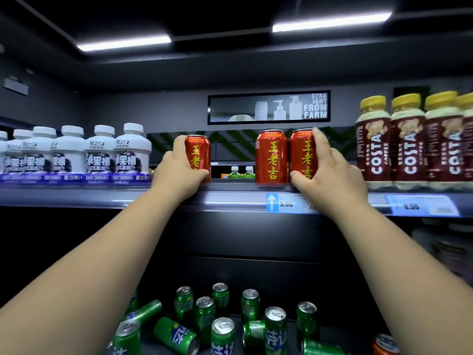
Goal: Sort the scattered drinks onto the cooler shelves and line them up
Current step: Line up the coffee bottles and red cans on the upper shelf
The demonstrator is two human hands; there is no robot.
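Note:
Three red herbal-tea cans stand upright on the upper cooler shelf [230, 198]. My left hand [176, 172] grips the left red can [201, 156], which stands apart from the other two. My right hand [330, 167] grips the right red can [303, 152], which touches the middle red can [271, 157]. Below, on a lower shelf, several green soda cans [222, 334] are scattered, some upright and some lying on their sides.
White yogurt-drink bottles [99, 149] line the shelf to the left. Brown Costa coffee bottles [409, 142] with yellow caps line it to the right. Price tags [422, 204] hang on the shelf edge. An orange can [384, 344] shows at the bottom right.

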